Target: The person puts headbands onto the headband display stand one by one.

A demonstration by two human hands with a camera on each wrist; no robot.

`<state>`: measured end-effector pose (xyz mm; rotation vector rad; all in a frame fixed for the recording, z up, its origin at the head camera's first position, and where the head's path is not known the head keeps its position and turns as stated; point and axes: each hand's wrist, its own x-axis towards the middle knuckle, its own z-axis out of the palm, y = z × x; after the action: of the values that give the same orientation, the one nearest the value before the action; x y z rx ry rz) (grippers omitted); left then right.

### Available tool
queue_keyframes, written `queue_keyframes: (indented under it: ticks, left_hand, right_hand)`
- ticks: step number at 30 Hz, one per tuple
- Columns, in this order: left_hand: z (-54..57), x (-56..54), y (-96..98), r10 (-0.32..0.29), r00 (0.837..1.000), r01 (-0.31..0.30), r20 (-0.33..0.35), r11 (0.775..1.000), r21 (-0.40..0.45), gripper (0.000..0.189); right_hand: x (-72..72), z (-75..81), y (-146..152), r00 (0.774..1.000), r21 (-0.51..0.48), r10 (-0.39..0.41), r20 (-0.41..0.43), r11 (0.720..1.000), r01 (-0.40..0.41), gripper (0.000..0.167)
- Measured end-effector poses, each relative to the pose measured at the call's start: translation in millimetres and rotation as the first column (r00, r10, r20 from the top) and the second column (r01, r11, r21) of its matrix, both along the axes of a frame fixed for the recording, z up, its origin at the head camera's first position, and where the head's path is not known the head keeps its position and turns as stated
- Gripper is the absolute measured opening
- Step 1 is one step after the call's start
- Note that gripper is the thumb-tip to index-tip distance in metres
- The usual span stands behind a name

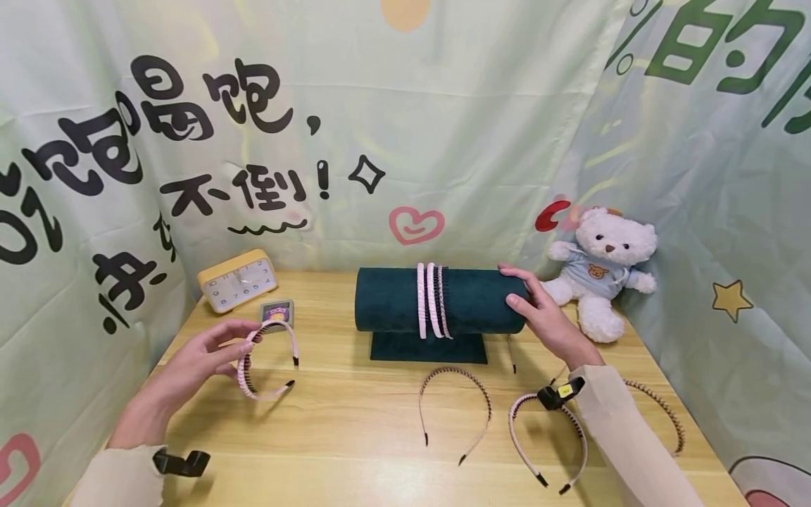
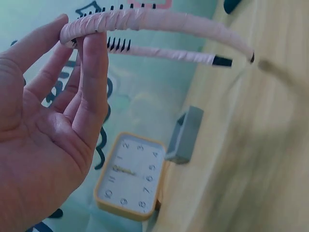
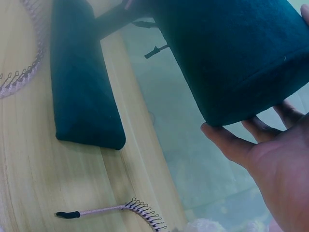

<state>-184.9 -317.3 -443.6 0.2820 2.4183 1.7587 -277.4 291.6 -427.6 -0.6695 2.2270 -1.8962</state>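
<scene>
Headband [image 2: 154,20] in left hand [image 1: 204,358], teal roll [image 1: 480,301] held by right hand [image 1: 551,320]

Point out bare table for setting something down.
Free: pale wooden tabletop left of the brownish arched headband, in front of the dark green velvet stand. Crowded: the right side, where a pale pink arched headband and another brownish one lie near the beige sleeve.

The display roll [image 1: 389,299] is dark teal; left of it, a headband [image 2: 159,20] is pale pink, the clock [image 1: 238,282] yellow-rimmed; right, the bear [image 1: 598,271] white.
</scene>
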Motion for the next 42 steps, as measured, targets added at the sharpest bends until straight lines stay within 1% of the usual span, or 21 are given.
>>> queue_keyframes:
  ticks: [2, 7, 17, 23, 26, 31, 36, 42]
  left_hand:
    - [4.1, -2.8, 4.0, -0.005, 1.000, 0.005, -0.022, 1.000, 0.005, 0.035]
    - [15.2, -10.0, 14.0, -0.016, 0.999, 0.017, -0.047, 1.000, 0.022, 0.035]
    - [36.0, -25.9, 33.2, 0.001, 0.994, 0.003, -0.106, 0.999, 0.036, 0.036]
    - [46.1, -36.6, 50.0, 0.010, 0.993, -0.005, -0.114, 0.999, 0.042, 0.041]
    - [50.8, -42.3, 59.5, 0.007, 0.993, 0.000, -0.116, 0.998, 0.063, 0.043]
    - [56.8, -50.9, 74.4, -0.002, 0.992, 0.013, -0.125, 0.996, 0.086, 0.046]
    - [61.2, -57.7, 88.8, 0.006, 0.994, 0.004, -0.111, 0.996, 0.093, 0.049]
    - [61.5, -64.2, 105.2, -0.006, 0.996, 0.014, -0.084, 0.995, 0.095, 0.049]
  right_hand:
    - [-0.2, -0.5, 0.5, 1.000, -0.002, 0.002, -0.003, 1.000, -0.002, 0.050]
    - [-0.7, -1.3, 1.5, 1.000, -0.003, 0.004, -0.006, 1.000, -0.004, 0.051]
    - [-0.4, 0.9, 0.4, 1.000, 0.004, -0.001, -0.007, 1.000, 0.001, 0.049]
    - [-1.9, 0.7, 1.0, 1.000, 0.013, -0.003, -0.005, 1.000, 0.003, 0.050]
    - [-2.6, -0.1, 1.8, 1.000, 0.015, -0.004, 0.000, 1.000, 0.004, 0.050]
    - [-2.5, -0.3, 2.3, 1.000, 0.021, -0.006, -0.001, 1.000, 0.006, 0.051]
    - [-1.8, 0.2, 2.0, 1.000, 0.030, -0.011, -0.006, 1.000, 0.011, 0.051]
    - [-0.2, 1.2, 1.9, 1.000, 0.026, -0.007, -0.011, 1.000, 0.007, 0.051]
